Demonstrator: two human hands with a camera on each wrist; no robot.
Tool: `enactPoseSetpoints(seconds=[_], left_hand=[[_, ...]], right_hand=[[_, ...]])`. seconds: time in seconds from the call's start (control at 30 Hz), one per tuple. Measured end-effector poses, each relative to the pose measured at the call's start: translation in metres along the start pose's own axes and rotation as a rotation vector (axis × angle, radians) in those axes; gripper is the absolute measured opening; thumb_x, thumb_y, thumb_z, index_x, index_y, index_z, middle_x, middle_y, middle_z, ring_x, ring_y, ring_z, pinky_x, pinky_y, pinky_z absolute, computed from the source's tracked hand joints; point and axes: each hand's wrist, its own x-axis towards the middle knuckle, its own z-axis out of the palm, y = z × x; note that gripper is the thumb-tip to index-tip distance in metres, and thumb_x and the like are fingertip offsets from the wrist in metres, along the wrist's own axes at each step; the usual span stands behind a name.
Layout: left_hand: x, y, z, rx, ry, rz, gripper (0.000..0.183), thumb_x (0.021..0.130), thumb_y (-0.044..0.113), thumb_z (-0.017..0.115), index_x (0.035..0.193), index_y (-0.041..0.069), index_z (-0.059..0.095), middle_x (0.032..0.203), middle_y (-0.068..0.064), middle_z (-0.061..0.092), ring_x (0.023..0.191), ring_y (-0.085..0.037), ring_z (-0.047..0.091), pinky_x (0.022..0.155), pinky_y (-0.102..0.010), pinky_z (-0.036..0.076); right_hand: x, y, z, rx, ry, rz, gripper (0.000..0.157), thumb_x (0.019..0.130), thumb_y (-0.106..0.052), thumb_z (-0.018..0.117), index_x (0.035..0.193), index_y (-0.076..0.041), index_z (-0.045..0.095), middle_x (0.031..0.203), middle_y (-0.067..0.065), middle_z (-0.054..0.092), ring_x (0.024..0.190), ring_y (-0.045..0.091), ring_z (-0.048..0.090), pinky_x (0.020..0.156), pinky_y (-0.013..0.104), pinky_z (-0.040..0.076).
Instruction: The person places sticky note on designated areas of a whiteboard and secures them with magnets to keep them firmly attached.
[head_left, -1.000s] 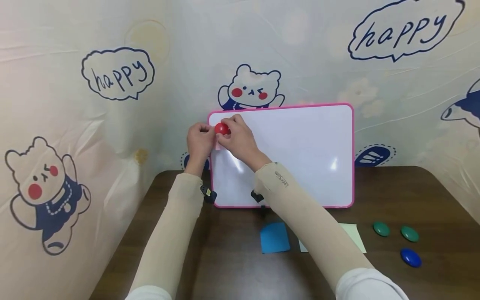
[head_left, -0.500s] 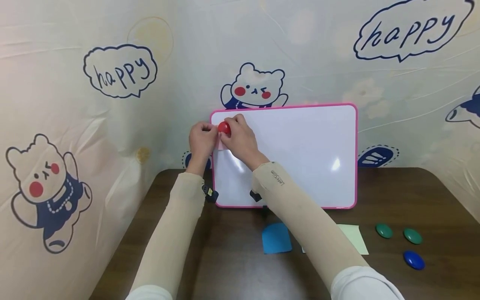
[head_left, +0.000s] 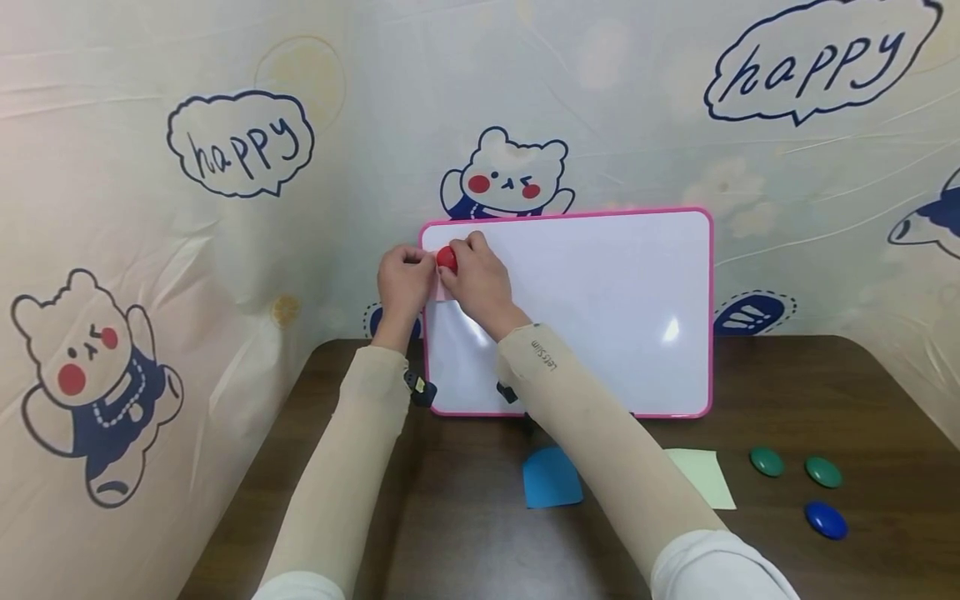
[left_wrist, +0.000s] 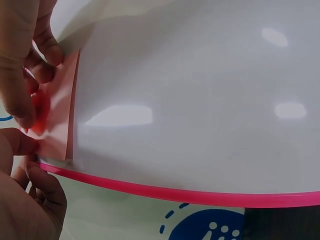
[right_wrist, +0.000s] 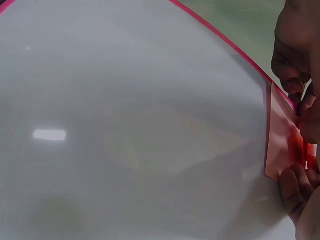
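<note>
Partly hidden: pink note [left_wrist: 61, 112] | left hand [head_left: 403, 285] pinches its edge | right hand [head_left: 483, 285] grips part-covered red disc [head_left: 446, 257]

The head view is bright, with glare on the whiteboard [head_left: 585, 308]. The right wrist view looks dimmer.

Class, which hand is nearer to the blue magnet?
Right. The right hand, holding the red magnet, is beyond and left of the blue magnet; the left hand, at the pink sticky note, is farther left.
</note>
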Motion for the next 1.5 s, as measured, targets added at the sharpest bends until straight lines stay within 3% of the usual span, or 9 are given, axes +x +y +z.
enactPoseSetpoints(seconds=[0.63, 1.07, 1.5], left_hand=[[-0.002, 0.004, 0.000, -0.032, -0.017, 0.025, 0.019, 0.090, 0.030, 0.058, 0.097, 0.013, 0.061, 0.100, -0.003, 0.054, 0.087, -0.020, 0.052, 0.066, -0.031, 0.052], [-0.004, -0.001, 0.003, -0.047, -0.019, 0.021, 0.019, 0.090, 0.031, 0.059, 0.097, 0.013, 0.061, 0.101, -0.002, 0.053, 0.087, -0.020, 0.052, 0.068, -0.030, 0.052], [-0.011, -0.003, -0.004, -0.055, -0.004, 0.052, 0.025, 0.091, 0.032, 0.062, 0.110, 0.016, 0.057, 0.111, 0.000, 0.055, 0.094, -0.016, 0.054, 0.074, -0.026, 0.052]], right_hand=[[-0.002, -0.001, -0.002, -0.200, 0.029, -0.083, 0.038, 0.091, -0.033, 0.060, 0.119, -0.009, 0.053, 0.104, 0.005, 0.045, 0.086, 0.014, 0.047, 0.075, 0.023, 0.050], [-0.004, 0.001, -0.002, -0.215, 0.023, -0.103, 0.037, 0.091, -0.032, 0.061, 0.118, -0.008, 0.053, 0.104, 0.007, 0.045, 0.084, 0.016, 0.048, 0.073, 0.024, 0.050], [-0.010, 0.004, -0.006, -0.105, -0.037, -0.029, 0.062, 0.089, -0.033, 0.063, 0.142, -0.014, 0.037, 0.113, 0.005, 0.047, 0.088, 0.010, 0.049, 0.084, 0.021, 0.047]])
